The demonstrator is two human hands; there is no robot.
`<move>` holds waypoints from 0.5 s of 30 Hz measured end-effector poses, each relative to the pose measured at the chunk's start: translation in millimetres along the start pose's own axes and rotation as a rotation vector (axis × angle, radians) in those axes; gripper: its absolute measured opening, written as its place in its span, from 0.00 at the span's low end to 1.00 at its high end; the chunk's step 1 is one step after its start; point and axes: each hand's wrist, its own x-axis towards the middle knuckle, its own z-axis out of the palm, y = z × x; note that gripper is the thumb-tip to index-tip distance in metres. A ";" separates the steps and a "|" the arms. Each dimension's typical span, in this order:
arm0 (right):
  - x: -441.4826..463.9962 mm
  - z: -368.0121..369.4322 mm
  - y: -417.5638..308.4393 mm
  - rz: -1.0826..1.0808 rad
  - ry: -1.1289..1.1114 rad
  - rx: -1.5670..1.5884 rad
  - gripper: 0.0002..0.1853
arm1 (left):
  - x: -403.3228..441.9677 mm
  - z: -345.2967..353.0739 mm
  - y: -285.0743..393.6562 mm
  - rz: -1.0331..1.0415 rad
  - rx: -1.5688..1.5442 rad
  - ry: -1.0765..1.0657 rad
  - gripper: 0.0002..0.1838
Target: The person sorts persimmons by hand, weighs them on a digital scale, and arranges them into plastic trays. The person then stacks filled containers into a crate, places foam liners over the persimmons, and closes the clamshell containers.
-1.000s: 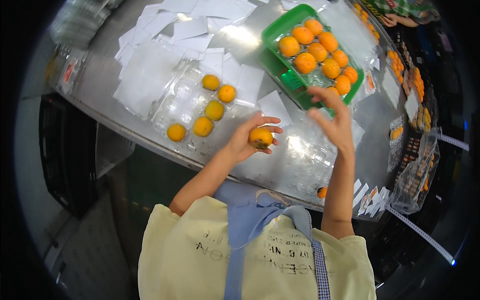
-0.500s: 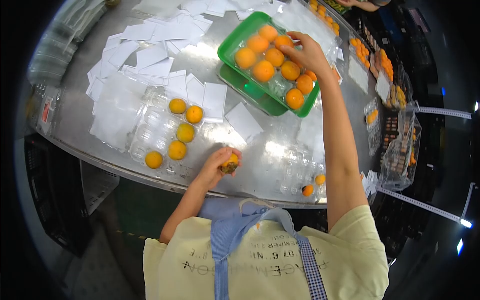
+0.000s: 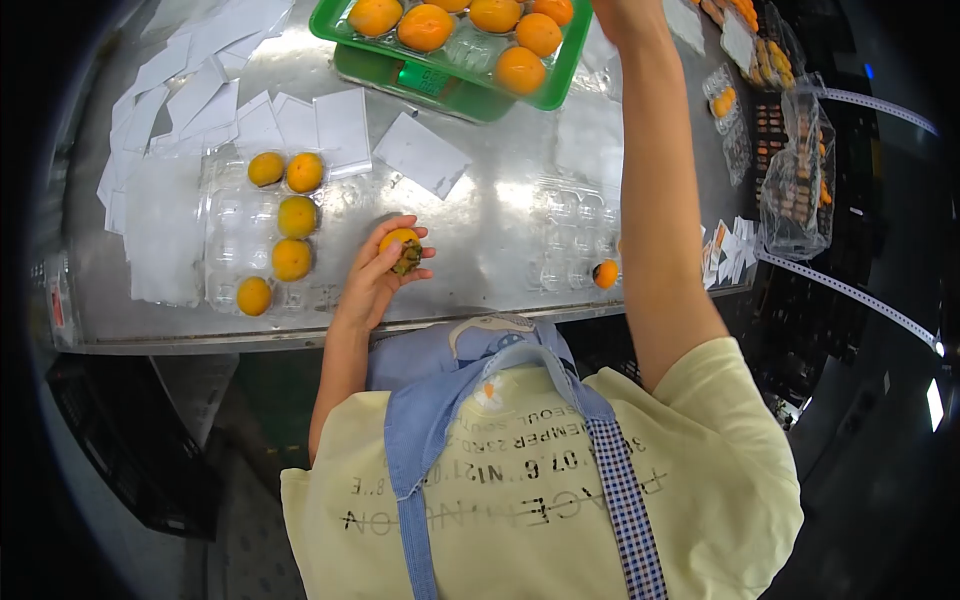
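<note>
My left hand (image 3: 372,272) holds a yellow-orange persimmon (image 3: 400,245) above the metal table, its leafy green-brown cap facing right. To its left, several persimmons (image 3: 291,259) sit in a clear plastic tray (image 3: 232,232) with moulded cups. At the top edge, a green basket (image 3: 570,75) rests on a green scale (image 3: 362,70) with a lit display. Inside the basket, more persimmons (image 3: 426,28) fill a clear tray. My right hand (image 3: 630,18) is at the basket's right side, mostly cut off by the frame; its fingers are out of sight.
White cards (image 3: 205,100) lie scattered at the upper left, and a single card (image 3: 422,156) lies below the scale. Another clear tray (image 3: 570,232) and a dark-patched persimmon (image 3: 605,273) are on the right. Beyond stand loose cards (image 3: 735,255) and a plastic-wrapped stack (image 3: 795,190).
The view has shifted, so the basket now sits higher and is partly cut off. My right hand has moved almost out of frame. The left hand still holds its persimmon, fingers more spread.
</note>
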 end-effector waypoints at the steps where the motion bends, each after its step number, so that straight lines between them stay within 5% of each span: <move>1: -30.6 -11.9 8.7 0.053 -0.008 0.267 0.26 | 1.8 2.3 -0.5 0.012 -0.013 0.000 0.26; 2: -63.6 -17.3 15.2 0.103 -0.013 0.533 0.28 | 4.1 5.8 -1.6 0.024 -0.025 -0.003 0.27; 4: -138.4 30.6 7.6 0.269 0.108 0.537 0.25 | 10.3 13.0 -3.2 0.017 -0.076 -0.022 0.27; 5: -162.9 45.7 -11.4 0.494 -0.041 0.204 0.25 | 13.1 16.5 -3.2 0.001 -0.113 -0.036 0.26; 6: -191.6 66.0 7.9 0.334 -0.125 0.082 0.26 | 15.5 20.4 -3.8 -0.018 -0.148 -0.049 0.25; 9: -257.9 91.0 10.7 0.548 -0.181 0.101 0.28 | 22.6 33.2 -6.0 -0.031 -0.066 -0.014 0.24; 15: -337.0 49.9 10.8 0.666 0.203 -0.067 0.31 | 34.5 46.7 -41.5 0.024 0.499 0.046 0.28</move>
